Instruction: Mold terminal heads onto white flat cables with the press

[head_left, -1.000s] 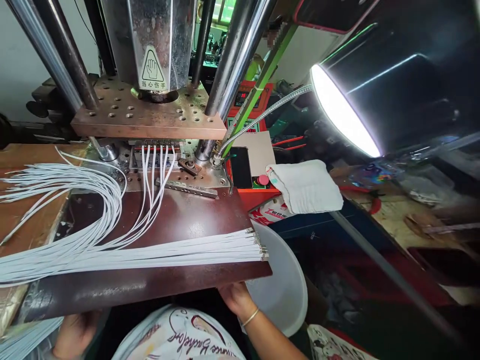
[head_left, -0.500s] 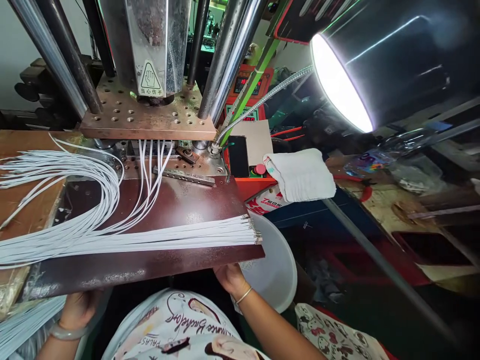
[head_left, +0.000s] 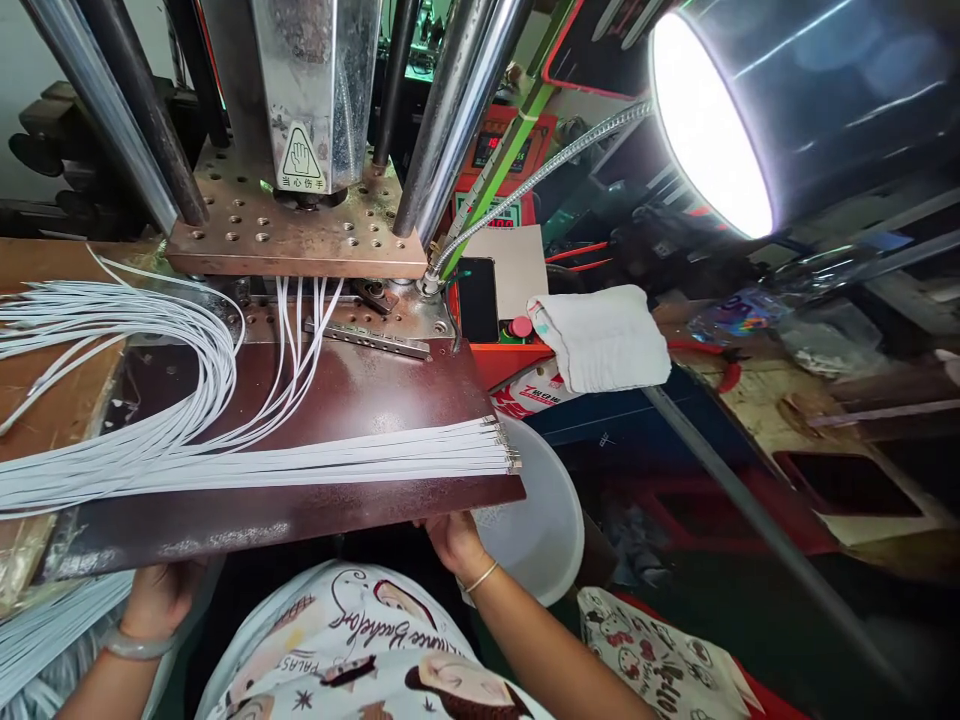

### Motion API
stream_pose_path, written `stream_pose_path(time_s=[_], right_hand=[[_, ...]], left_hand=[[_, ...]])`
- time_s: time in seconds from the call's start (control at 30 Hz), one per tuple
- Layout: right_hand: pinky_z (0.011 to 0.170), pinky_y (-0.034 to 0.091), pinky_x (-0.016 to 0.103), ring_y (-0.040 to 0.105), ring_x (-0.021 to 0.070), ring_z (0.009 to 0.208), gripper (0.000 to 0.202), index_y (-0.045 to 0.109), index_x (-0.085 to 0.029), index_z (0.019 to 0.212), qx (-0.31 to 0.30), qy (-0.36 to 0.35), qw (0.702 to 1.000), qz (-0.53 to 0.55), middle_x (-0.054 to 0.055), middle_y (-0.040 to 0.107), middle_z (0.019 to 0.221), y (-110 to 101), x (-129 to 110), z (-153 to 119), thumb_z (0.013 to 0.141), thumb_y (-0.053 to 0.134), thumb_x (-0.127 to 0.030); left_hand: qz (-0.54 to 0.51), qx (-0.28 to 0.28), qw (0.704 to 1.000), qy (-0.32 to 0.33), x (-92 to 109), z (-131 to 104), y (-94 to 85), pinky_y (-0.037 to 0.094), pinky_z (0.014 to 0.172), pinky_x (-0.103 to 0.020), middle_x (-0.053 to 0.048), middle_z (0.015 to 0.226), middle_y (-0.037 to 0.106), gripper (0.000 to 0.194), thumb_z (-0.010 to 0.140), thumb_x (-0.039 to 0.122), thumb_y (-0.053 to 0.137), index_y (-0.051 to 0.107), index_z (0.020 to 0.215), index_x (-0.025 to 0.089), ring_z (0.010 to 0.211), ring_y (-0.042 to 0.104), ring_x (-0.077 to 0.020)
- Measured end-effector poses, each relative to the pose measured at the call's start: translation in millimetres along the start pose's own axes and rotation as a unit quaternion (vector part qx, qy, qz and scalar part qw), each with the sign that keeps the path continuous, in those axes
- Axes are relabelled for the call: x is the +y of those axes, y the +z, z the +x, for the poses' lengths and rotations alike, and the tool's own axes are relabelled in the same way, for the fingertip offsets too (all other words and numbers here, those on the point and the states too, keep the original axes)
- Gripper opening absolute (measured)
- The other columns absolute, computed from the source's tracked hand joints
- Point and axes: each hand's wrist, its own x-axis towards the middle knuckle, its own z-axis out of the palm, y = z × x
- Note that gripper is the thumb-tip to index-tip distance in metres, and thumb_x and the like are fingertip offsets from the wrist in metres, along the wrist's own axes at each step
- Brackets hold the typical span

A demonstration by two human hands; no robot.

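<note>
The brown board (head_left: 405,395) is being touched underneath by the left hand (head_left: 161,597) and right hand (head_left: 452,540), whose finger states are being concealed; white cables (head_left: 300,466) are being borne on it, beyond both hands.

Both hands sit at the near edge of the dark red board (head_left: 360,380), the left hand (head_left: 161,600) and the right hand (head_left: 452,543) partly hidden beneath it. White cables (head_left: 300,465) lie across the board, several running under the press's perforated plate (head_left: 296,235). A folded white cloth (head_left: 604,340) lies right of the press.
</note>
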Motion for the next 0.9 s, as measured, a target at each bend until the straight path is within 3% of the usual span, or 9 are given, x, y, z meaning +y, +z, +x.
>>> stream_pose_path(time_s=[0.07,0.13,0.23,0.3,0.37,0.43,0.57,0.77,0.9], right_hand=[[0.047,0.038,0.029,0.049,0.0152,0.046,0.056,0.067,-0.024,0.065,-0.062,-0.036,0.994,-0.079,0.000,0.058,0.051,-5.6,-17.5,-16.4,0.084,0.064,-0.076],[0.051,0.037,0.030,0.049,0.0146,0.048,0.032,0.074,-0.023,0.077,-0.206,-0.177,0.943,-0.194,0.001,0.062,0.055,-10.2,-50.8,-27.5,0.089,0.071,-0.053],[0.061,0.040,0.033,0.054,0.0171,0.058,0.023,0.073,-0.022,0.099,-0.361,-0.429,0.735,-0.380,0.004,0.065,0.066,-4.2,-118.5,-8.3,0.101,0.053,-0.033],[0.070,0.043,0.035,0.058,0.0201,0.071,0.030,0.071,-0.021,0.099,-0.263,-0.440,0.693,-0.507,0.007,0.066,0.076,10.6,-158.8,32.3,0.105,0.043,-0.027],[0.083,0.046,0.040,0.060,0.0268,0.093,0.028,0.070,-0.015,0.107,-0.132,-0.380,0.669,-0.625,0.016,0.068,0.101,29.6,-185.5,82.8,0.104,0.043,-0.025],[0.092,0.045,0.045,0.057,0.0318,0.108,0.027,0.066,-0.010,0.118,-0.081,-0.316,0.652,-0.684,0.021,0.064,0.117,45.8,-198.5,127.9,0.101,0.050,-0.023],[0.102,0.043,0.047,0.052,0.0321,0.121,0.025,0.063,-0.014,0.121,-0.146,-0.291,0.637,-0.699,0.017,0.058,0.128,48.6,-201.8,169.4,0.098,0.055,-0.019],[0.103,0.044,0.053,0.052,0.0340,0.123,0.033,0.059,-0.018,0.128,-0.086,-0.346,0.701,-0.618,0.017,0.056,0.134,-2.8,-203.6,140.6,0.095,0.055,-0.017],[0.100,0.051,0.048,0.059,0.0299,0.114,0.032,0.060,-0.021,0.126,-0.030,-0.391,0.762,-0.516,0.014,0.063,0.125,-41.9,-198.4,106.5,0.095,0.059,-0.025]], left_hand=[[0.044,-0.035,0.998,-0.018,5.0,-13.3,-10.4,0.067,0.067,-0.033,-0.003,0.083,0.081,0.040,0.065,0.059,0.085,0.081,0.090,0.028,0.080,0.076,-0.0287],[0.158,-0.137,0.978,-0.019,20.6,-27.6,-19.0,0.064,0.061,-0.033,-0.004,0.075,0.079,0.033,0.058,0.044,0.094,0.083,0.084,0.029,0.068,0.074,-0.0292],[0.360,-0.365,0.854,0.089,62.7,-36.1,-6.0,0.063,0.077,-0.035,-0.006,0.088,0.081,0.033,0.066,0.034,0.090,0.084,0.099,0.035,0.078,0.076,-0.0308],[0.411,-0.409,0.785,0.218,94.8,-29.2,28.3,0.060,0.092,-0.040,-0.006,0.096,0.081,0.030,0.079,0.038,0.078,0.083,0.108,0.037,0.088,0.075,-0.0315],[0.471,-0.371,0.733,0.323,122.3,-15.8,76.7,0.053,0.106,-0.047,-0.008,0.108,0.079,0.031,0.090,0.041,0.064,0.080,0.116,0.034,0.103,0.072,-0.0328],[0.547,-0.337,0.656,0.395,141.3,-0.6,125.4,0.052,0.106,-0.051,-0.013,0.121,0.073,0.039,0.096,0.041,0.053,0.075,0.125,0.025,0.112,0.067,-0.0335],[0.657,-0.350,0.519,0.420,155.2,23.7,183.4,0.056,0.089,-0.046,-0.015,0.112,0.068,0.043,0.095,0.047,0.051,0.072,0.118,0.017,0.100,0.066,-0.0319],[0.681,-0.372,0.531,0.340,160.3,28.8,198.3,0.052,0.084,-0.041,-0.013,0.111,0.070,0.047,0.089,0.052,0.049,0.067,0.116,0.018,0.093,0.069,-0.0301],[0.713,-0.416,0.529,0.196,174.9,33.4,212.6,0.045,0.067,-0.034,-0.007,0.080,0.070,0.034,0.086,0.050,0.047,0.066,0.082,0.022,0.072,0.064,-0.0250]])
